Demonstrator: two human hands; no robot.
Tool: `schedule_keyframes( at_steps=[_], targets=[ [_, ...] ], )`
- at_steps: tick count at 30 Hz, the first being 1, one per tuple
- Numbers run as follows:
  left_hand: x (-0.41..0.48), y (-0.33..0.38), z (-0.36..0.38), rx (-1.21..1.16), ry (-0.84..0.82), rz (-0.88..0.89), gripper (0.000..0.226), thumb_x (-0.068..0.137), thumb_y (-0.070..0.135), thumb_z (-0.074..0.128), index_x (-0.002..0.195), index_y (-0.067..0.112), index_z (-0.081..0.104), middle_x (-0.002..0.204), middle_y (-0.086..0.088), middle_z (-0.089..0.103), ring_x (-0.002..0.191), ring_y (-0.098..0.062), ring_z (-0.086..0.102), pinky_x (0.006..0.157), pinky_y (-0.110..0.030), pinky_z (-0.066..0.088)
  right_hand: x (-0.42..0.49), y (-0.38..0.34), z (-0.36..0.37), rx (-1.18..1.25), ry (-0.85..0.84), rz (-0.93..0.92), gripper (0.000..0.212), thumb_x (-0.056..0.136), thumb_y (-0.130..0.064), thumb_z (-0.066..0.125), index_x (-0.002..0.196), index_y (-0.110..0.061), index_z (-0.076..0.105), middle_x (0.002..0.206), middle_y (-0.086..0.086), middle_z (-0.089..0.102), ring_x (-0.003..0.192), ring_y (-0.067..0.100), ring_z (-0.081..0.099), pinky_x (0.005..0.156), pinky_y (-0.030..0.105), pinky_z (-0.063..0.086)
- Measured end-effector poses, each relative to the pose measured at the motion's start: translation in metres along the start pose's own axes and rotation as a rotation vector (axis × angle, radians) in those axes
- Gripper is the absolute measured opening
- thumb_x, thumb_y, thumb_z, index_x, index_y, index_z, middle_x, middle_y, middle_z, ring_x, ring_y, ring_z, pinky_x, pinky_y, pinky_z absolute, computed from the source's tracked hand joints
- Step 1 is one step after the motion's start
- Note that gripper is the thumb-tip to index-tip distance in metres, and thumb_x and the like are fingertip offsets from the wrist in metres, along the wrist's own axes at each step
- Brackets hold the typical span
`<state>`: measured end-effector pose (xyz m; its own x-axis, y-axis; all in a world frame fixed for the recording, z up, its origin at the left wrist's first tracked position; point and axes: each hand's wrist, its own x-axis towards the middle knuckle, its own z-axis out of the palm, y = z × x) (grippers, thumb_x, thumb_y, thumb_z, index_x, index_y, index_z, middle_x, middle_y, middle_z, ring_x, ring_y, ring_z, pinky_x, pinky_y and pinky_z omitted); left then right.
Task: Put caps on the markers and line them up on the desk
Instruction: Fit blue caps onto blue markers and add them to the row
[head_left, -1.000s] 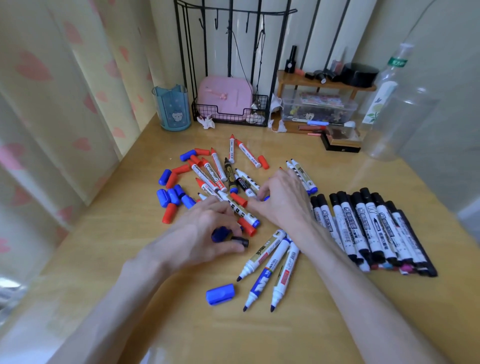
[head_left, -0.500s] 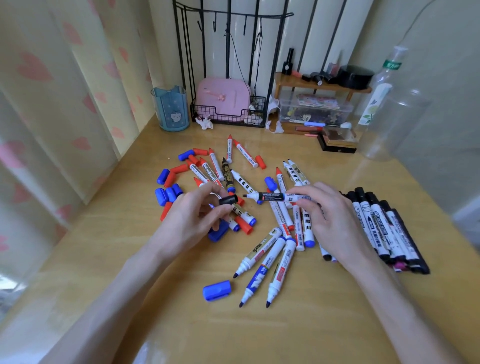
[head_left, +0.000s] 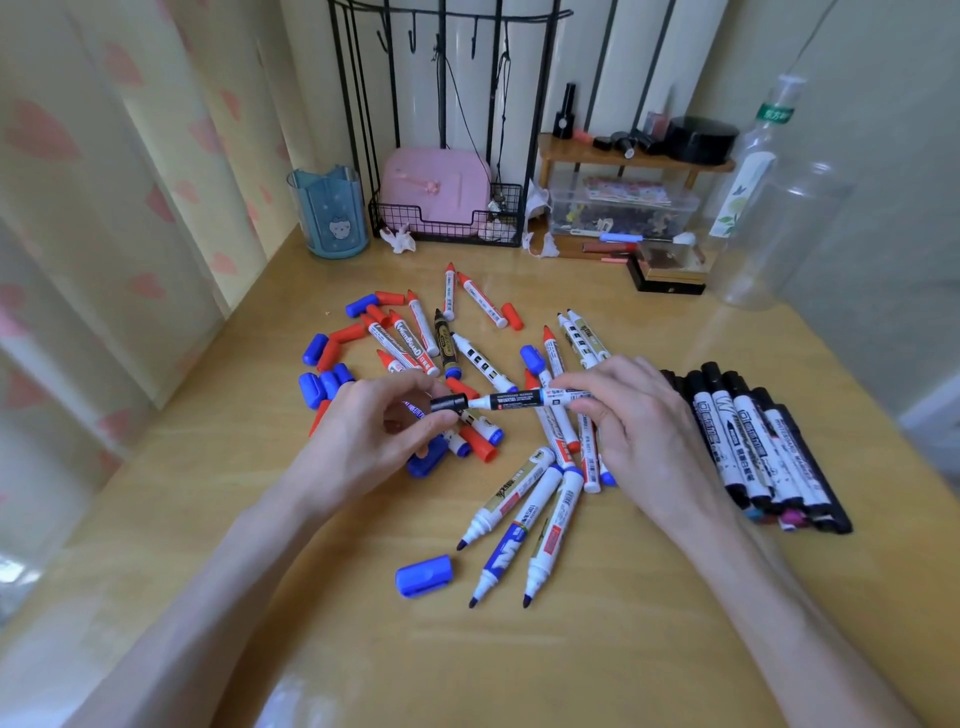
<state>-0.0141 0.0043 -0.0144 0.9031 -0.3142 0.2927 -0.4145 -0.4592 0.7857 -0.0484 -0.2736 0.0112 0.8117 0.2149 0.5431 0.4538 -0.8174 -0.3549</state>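
My left hand (head_left: 371, 434) pinches a black cap (head_left: 448, 403) between thumb and fingers. My right hand (head_left: 636, 421) holds a white marker (head_left: 519, 399) level above the desk, its tip meeting the cap's mouth. Below them lies a jumble of uncapped red and blue markers (head_left: 558, 426) with loose red caps (head_left: 345, 335) and blue caps (head_left: 324, 382). Three uncapped blue-tipped markers (head_left: 524, 519) lie nearer me, beside one blue cap (head_left: 423, 575). A row of capped black markers (head_left: 753, 441) lies side by side at the right.
A blue pen cup (head_left: 332, 213), a wire rack with a pink case (head_left: 436, 182), a small wooden shelf (head_left: 634, 156) and clear plastic bottles (head_left: 763, 208) stand along the back. The wooden desk (head_left: 519, 665) meets a curtain on the left.
My right hand lifted a marker out of the pile and swung it level toward the left hand. The black cap in my left hand now meets the marker's tip.
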Motion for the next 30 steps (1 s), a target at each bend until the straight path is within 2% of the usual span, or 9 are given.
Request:
schedule_keyframes(
  at_steps=[3,6,9,13,15,17,24,27,30],
  targets=[
    [0.000,0.006,-0.001,0.030,-0.002,0.032,0.013,0.094,0.032,0.074,0.107,0.036,0.074,0.075,0.021,0.068,0.063,-0.018,0.062,0.067,-0.042,0.056,-0.002,-0.004,-0.001,-0.002,-0.027,0.001,0.035,0.091,0.010,0.066,0.117,-0.011,0.075,0.098,-0.001,0.063,0.096,0.003,0.045,0.089,0.001,0.033],
    [-0.002,0.011,0.001,0.007,-0.008,0.049,0.015,0.092,0.041,0.070,0.106,0.043,0.071,0.079,0.019,0.071,0.068,-0.018,0.065,0.071,-0.040,0.056,-0.004,-0.007,0.001,0.044,-0.095,-0.007,0.026,0.100,-0.004,0.061,0.122,-0.015,0.070,0.106,-0.006,0.061,0.101,0.003,0.046,0.092,0.009,0.035],
    [-0.004,0.013,0.006,0.000,0.003,0.080,0.018,0.095,0.039,0.067,0.110,0.034,0.075,0.084,0.012,0.075,0.077,-0.015,0.071,0.075,-0.032,0.057,-0.006,-0.006,0.003,0.134,-0.163,0.020,0.019,0.105,-0.021,0.057,0.121,-0.019,0.067,0.111,-0.013,0.062,0.105,0.006,0.055,0.088,0.023,0.044],
    [-0.006,0.017,0.014,0.043,0.055,0.141,0.022,0.102,0.034,0.065,0.112,0.019,0.077,0.085,0.008,0.076,0.078,-0.016,0.073,0.077,-0.037,0.059,-0.009,-0.001,0.005,0.187,-0.133,0.011,0.025,0.103,-0.012,0.061,0.125,-0.015,0.072,0.103,-0.020,0.065,0.100,-0.002,0.057,0.087,0.018,0.043],
    [-0.006,0.018,0.017,0.056,0.070,0.168,0.018,0.101,0.028,0.066,0.112,0.018,0.077,0.083,0.010,0.074,0.076,-0.013,0.070,0.076,-0.033,0.058,-0.010,0.000,0.007,0.174,-0.110,-0.022,0.028,0.101,-0.006,0.062,0.127,-0.012,0.073,0.092,-0.029,0.055,0.094,-0.004,0.054,0.086,0.016,0.041],
    [-0.006,0.019,0.018,0.081,0.072,0.191,0.017,0.101,0.026,0.065,0.110,0.017,0.077,0.079,0.013,0.069,0.073,-0.011,0.067,0.074,-0.031,0.056,-0.010,0.000,0.010,0.158,-0.090,-0.046,0.030,0.100,-0.005,0.062,0.128,-0.011,0.073,0.086,-0.027,0.049,0.088,-0.002,0.052,0.082,0.016,0.039],
    [-0.006,0.021,0.018,0.068,0.089,0.205,0.017,0.101,0.026,0.063,0.108,0.017,0.077,0.077,0.011,0.068,0.071,-0.013,0.065,0.072,-0.037,0.057,-0.011,-0.002,0.011,0.149,-0.046,-0.016,0.036,0.094,0.009,0.066,0.124,-0.008,0.074,0.084,-0.032,0.047,0.085,-0.012,0.052,0.077,0.005,0.035],
    [-0.003,0.020,0.015,0.041,0.094,0.168,0.018,0.103,0.030,0.063,0.111,0.020,0.076,0.083,0.009,0.073,0.077,-0.015,0.071,0.077,-0.036,0.058,-0.008,-0.007,0.002,0.191,-0.110,0.009,0.025,0.101,-0.015,0.066,0.124,-0.015,0.075,0.092,-0.031,0.058,0.087,-0.010,0.055,0.079,0.010,0.040],
    [0.000,0.018,0.014,-0.041,0.099,0.107,0.019,0.100,0.032,0.063,0.116,0.027,0.072,0.096,0.012,0.075,0.089,-0.015,0.073,0.084,-0.033,0.058,-0.008,-0.021,-0.007,0.179,-0.138,0.056,0.024,0.095,-0.044,0.067,0.109,-0.025,0.075,0.093,-0.024,0.069,0.086,0.000,0.061,0.082,0.024,0.049]
  ],
)
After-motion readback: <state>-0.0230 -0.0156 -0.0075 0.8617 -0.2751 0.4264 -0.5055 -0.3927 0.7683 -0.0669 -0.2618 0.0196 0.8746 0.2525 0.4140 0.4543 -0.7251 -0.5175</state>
